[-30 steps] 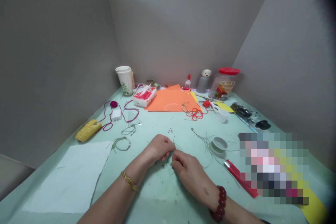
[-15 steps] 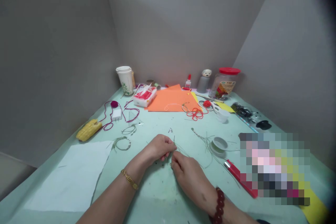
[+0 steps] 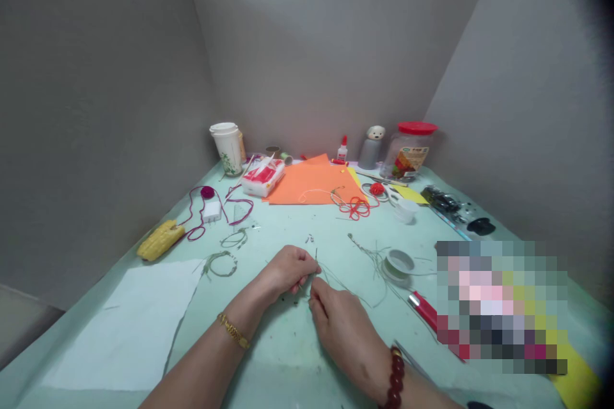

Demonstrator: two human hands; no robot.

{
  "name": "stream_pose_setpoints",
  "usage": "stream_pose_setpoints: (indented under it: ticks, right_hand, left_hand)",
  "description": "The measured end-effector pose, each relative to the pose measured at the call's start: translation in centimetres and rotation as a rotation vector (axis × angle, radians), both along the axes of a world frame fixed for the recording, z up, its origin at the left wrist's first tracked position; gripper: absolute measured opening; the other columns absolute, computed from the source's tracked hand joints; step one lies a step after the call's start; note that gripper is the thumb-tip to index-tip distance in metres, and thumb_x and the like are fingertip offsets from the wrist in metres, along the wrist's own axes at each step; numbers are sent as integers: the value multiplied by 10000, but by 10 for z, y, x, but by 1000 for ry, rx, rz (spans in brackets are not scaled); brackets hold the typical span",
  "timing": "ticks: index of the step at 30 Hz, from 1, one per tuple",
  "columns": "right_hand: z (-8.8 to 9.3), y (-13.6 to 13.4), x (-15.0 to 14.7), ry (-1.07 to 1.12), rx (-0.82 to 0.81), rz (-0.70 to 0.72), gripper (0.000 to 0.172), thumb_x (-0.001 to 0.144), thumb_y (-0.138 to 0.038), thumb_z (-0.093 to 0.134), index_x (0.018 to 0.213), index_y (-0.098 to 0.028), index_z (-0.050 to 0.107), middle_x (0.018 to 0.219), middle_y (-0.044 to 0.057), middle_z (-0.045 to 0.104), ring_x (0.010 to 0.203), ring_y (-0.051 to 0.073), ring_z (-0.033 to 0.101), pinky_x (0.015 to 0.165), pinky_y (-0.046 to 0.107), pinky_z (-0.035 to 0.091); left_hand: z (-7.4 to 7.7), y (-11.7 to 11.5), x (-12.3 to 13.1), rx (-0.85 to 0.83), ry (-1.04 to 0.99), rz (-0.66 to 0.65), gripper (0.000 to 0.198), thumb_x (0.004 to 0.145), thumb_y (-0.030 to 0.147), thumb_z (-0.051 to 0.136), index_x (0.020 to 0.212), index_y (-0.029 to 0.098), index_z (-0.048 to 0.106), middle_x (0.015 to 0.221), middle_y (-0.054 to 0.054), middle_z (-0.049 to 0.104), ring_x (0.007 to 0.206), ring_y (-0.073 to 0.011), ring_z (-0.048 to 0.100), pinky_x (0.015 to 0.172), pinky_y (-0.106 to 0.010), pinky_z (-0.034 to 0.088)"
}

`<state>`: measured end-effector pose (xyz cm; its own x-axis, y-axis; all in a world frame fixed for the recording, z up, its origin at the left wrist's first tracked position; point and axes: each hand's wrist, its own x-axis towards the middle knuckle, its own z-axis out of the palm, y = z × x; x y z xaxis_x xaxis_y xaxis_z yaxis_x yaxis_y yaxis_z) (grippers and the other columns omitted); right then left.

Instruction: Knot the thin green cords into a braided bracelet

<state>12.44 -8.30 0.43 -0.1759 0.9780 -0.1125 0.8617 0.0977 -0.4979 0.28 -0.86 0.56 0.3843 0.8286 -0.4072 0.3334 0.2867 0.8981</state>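
My left hand [image 3: 290, 270] is closed in a pinch on a thin green cord [image 3: 316, 255], whose short dark end stands up above the fingertips. Just below and to the right, my right hand [image 3: 339, 318] has its thumb and index finger pressed together, apparently on the same cordwork; the part between the palms is hidden. Loose green strands [image 3: 338, 280] trail off to the right behind the hands. A spool of green cord [image 3: 399, 265] stands to the right of them. On the left lies a knotted green cord bracelet [image 3: 222, 264] with pale beads.
A white sheet [image 3: 125, 326] covers the left front, with a corn cob [image 3: 160, 241] behind it. Orange paper [image 3: 311, 182], a tissue pack [image 3: 263, 177], red cord [image 3: 355, 208] and a red-lidded jar [image 3: 407, 150] sit at the back. A red-handled tool [image 3: 426, 312] lies right.
The right hand has dropped slightly and sits a little farther from the left fingertips. A grey slim tool beside the right wrist now shows. The left hand keeps its pinch.
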Motion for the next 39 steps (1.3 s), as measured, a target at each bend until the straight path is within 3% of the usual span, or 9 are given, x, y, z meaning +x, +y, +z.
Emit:
stream_pose_setpoints:
  ticks: [10,15,17,20,26,28,34,39]
  right_hand:
    - [8,-4,-3,6,-24,64,235,849,-114,367,920,-181,581,699,65,656,591,153,545,524,248,225]
    - [24,6,17,5,-50,101,180,834,-224,452,717,-179,580,676,48,635,631,156,542,558,246,269]
    - [28,17,27,9,61,31,248,859,-223,399,700,-179,584,683,44,619,664,157,539,605,254,301]
    - [23,39,35,59,200,-54,175,793,-129,431,819,-167,600,849,58,611,791,160,535,695,258,337]
    - [-1,55,30,179,161,-38,141,733,-114,449,635,-167,536,701,16,555,661,128,486,607,240,341]
    - [1,53,30,271,114,-53,131,729,-123,453,628,-172,521,634,-4,538,597,115,484,563,229,347]
    - [12,52,35,588,-330,-160,116,771,-231,434,699,-185,512,418,-63,446,323,88,409,356,200,307]
    - [10,54,33,760,-380,-211,84,744,-224,459,701,-168,504,556,-32,552,340,56,418,321,176,327]
  left_hand:
    - [-16,-3,9,128,54,132,91,698,223,520,661,148,557,372,79,408,291,-43,307,338,-176,200]
    - [-13,-2,7,126,60,94,101,703,232,514,657,152,554,388,83,400,291,-41,310,331,-170,209]
    - [-13,-1,6,141,62,68,116,715,244,510,670,150,559,400,82,408,289,-38,312,328,-166,211]
    - [-13,0,5,146,53,30,140,736,270,519,679,146,549,399,84,411,285,-31,304,330,-160,221]
    - [-6,-1,3,66,42,-20,168,739,308,545,663,173,481,397,93,401,278,-36,305,319,-160,215]
    - [-4,-1,3,50,53,-31,149,740,302,538,677,178,486,396,93,403,276,-43,309,313,-164,212]
    - [-1,-3,3,68,75,-20,125,729,290,518,683,176,499,422,81,412,292,-48,321,320,-175,216]
    - [-1,-3,3,96,123,-13,144,722,311,515,696,170,517,444,79,397,319,-50,321,342,-184,228]
